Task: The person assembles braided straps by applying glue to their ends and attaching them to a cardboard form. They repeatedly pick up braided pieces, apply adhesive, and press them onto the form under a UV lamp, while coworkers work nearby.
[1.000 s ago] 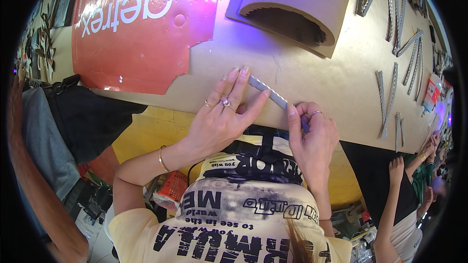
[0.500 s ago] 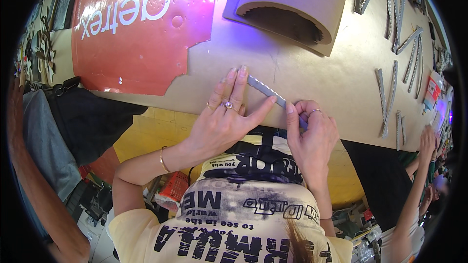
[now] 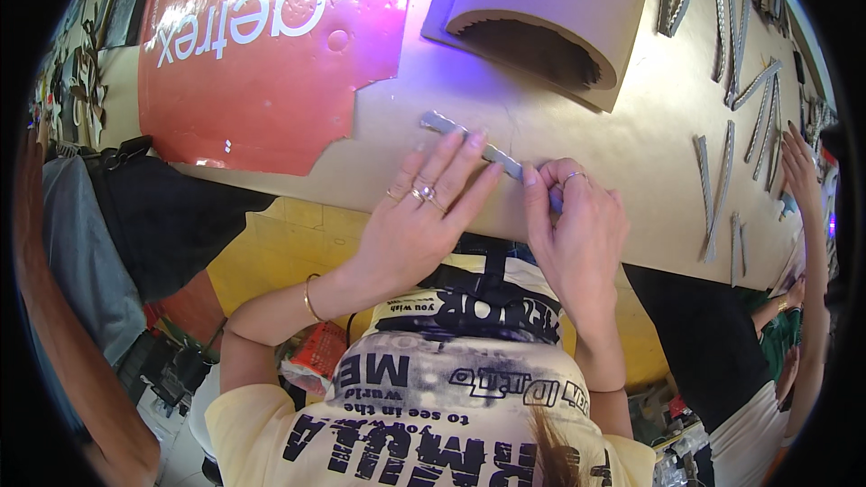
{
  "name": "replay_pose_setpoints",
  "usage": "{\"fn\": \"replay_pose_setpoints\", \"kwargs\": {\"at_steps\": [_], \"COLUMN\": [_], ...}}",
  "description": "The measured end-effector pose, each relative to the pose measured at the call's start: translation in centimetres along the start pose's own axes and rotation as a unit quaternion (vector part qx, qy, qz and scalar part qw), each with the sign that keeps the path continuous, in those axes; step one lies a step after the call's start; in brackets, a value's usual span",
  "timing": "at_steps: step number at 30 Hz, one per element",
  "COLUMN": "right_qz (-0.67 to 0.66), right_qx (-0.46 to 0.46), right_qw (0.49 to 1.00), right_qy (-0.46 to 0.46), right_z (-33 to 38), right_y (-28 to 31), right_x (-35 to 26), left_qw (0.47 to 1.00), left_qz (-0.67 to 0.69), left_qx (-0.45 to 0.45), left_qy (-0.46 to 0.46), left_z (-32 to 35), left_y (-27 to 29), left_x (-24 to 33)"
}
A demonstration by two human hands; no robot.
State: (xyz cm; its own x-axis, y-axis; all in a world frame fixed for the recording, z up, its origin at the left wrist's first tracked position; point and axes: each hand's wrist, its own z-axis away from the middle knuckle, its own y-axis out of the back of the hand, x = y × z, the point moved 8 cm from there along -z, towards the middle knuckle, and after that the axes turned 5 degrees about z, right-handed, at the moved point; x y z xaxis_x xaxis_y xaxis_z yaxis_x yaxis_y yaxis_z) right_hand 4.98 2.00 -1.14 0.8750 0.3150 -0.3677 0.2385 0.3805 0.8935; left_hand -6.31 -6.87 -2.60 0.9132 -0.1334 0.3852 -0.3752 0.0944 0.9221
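A narrow grey strip (image 3: 444,123) with a pale, wavy edge lies slantwise on the tan worktop. My left hand (image 3: 419,212) rests over it with fingers stretched out, the fingertips pressing on its middle. The strip's far end sticks out beyond those fingers. At the near right end, my right hand (image 3: 577,225) pinches the strip between thumb and curled fingers; the part inside that hand is mostly hidden.
A tan curved block (image 3: 622,27) on a flat base stands at the back. A red glossy sheet (image 3: 271,99) covers the left. Several grey strips (image 3: 704,185) lie at the right. A co-worker's arm (image 3: 812,216) reaches in at the far right; another person's arm (image 3: 77,361) is at left.
My left fingers have come to lie across the strip, whose far end now shows past them, farther left. My right hand keeps its pinch. The co-worker's hand at right has moved farther up.
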Motion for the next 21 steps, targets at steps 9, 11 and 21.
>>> {"fn": "replay_pose_setpoints", "kwargs": {"at_steps": [9, 11, 21], "right_qz": [-0.033, -0.028, -0.039], "right_qx": [-0.022, -0.012, -0.048], "right_qw": [0.999, 0.999, 0.992], "right_qy": [-0.029, -0.025, -0.109], "right_z": [0.0, 0.1, 2.2], "right_y": [-0.2, 0.0, 0.4], "right_x": [0.5, 0.5, 3.7], "left_qw": [0.999, 0.999, 0.998], "left_qz": [0.023, 0.008, -0.062], "left_qx": [-0.008, -0.004, -0.015], "left_qy": [-0.035, -0.037, -0.013], "left_z": [-0.2, -0.2, -0.4], "left_y": [-0.7, -0.6, -1.0], "left_x": [0.6, 0.8, 1.5]}}
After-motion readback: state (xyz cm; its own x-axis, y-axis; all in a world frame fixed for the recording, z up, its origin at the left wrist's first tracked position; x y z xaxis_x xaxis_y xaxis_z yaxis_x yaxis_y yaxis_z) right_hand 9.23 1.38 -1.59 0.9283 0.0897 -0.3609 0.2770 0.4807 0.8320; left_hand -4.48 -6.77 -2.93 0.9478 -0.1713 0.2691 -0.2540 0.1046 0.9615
